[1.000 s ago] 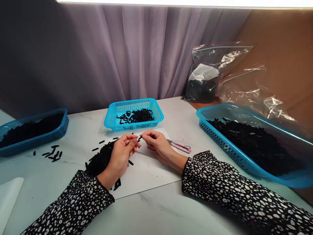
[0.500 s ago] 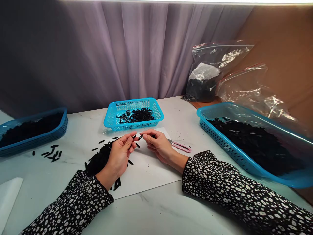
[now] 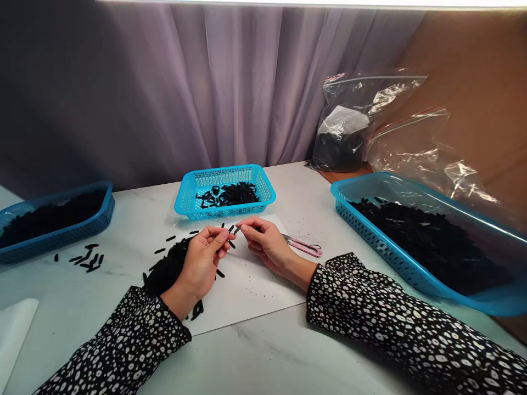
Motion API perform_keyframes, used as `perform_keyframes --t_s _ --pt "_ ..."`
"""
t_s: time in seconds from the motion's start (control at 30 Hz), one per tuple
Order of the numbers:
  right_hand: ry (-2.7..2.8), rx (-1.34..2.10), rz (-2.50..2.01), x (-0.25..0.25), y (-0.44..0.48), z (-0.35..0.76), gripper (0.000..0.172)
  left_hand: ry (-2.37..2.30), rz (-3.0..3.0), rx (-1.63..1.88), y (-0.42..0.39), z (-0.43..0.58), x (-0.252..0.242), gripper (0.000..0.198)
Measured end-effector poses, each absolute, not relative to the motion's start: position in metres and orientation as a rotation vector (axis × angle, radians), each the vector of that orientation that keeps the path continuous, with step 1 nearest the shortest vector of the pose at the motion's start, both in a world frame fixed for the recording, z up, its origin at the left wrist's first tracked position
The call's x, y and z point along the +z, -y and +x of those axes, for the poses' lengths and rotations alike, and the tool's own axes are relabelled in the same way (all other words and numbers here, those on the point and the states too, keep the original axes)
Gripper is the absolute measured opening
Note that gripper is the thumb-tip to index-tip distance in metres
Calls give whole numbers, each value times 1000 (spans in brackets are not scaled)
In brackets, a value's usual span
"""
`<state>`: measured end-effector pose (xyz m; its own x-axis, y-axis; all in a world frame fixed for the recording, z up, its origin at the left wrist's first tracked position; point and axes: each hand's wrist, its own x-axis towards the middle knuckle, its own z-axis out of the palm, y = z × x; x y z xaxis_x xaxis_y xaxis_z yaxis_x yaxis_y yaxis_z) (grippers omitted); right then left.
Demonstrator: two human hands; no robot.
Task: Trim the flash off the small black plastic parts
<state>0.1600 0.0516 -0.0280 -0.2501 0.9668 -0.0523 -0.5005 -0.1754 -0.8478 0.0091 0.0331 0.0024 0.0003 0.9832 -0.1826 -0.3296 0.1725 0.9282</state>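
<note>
One black stick [image 3: 236,230] is pinched by left hand [image 3: 203,259] and right hand [image 3: 267,245]; three blue baskets [image 3: 224,169] [image 3: 61,236] [image 3: 370,230], one pink clipper [image 3: 304,246] near.

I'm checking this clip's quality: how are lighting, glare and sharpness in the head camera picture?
Head view: blown-out light strip along the top edge; glare on the plastic bags; wide-angle stretch in the right basket; left hand, right hand and the black piece they pinch look sharp; curtain darkens toward the left.

The pale marble-patterned tabletop [image 3: 288,351] carries a white rectangular sheet [image 3: 255,285]. Behind the sheet stands a small blue plastic basket [image 3: 224,211]; right of it, a large blue basket [image 3: 370,230]; left, a darker blue basket [image 3: 61,235] and loose black pieces [image 3: 88,259].
</note>
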Motion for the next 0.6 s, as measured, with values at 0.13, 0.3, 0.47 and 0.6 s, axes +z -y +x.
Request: perform_keyframes --t_s 0.13,0.3,0.47,0.6 --pt "900 1673 -759 -29 -51 159 38 -1055 851 1226 -33 9 2 36" --pt "924 1648 -774 -30 -53 158 35 -1071 867 1256 -33 8 2 36" --pt "925 1651 -781 -32 -50 158 35 -1089 882 1283 -35 8 1 36" --pt "961 1585 -845 -28 -53 157 32 -1075 897 1288 -36 7 0 34"
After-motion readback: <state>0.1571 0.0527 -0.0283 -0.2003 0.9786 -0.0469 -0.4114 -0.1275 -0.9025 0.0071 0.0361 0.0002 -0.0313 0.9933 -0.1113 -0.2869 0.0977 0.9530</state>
